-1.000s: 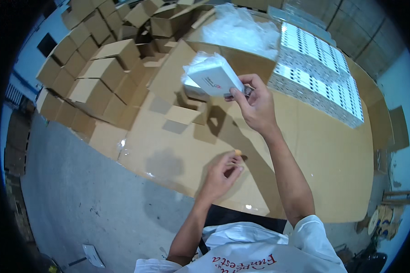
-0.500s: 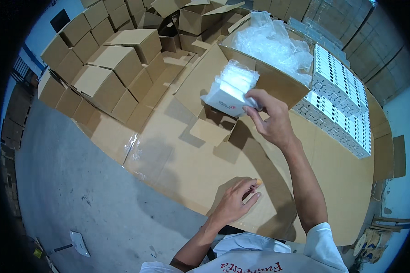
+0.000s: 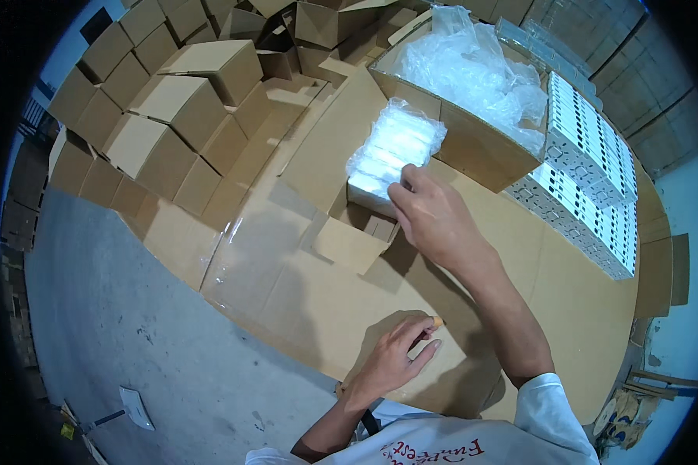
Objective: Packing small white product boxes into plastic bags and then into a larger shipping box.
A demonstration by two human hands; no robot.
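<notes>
Plastic-wrapped white bundle (image 3: 392, 155): I hold it by its near end in my right hand (image 3: 434, 221), fingers closed on it, above the small open carton (image 3: 357, 236) on the flattened cardboard sheet (image 3: 287, 302). Step in hand, as I judge: lowering the bundle in; next, aligning it with the opening. Left hand (image 3: 395, 360): loosely open, resting on the sheet. Around: big carton of plastic bags (image 3: 473, 70), stacked folded cartons (image 3: 171, 124), white trays (image 3: 589, 178); the carton's raised flaps may obstruct entry.
</notes>
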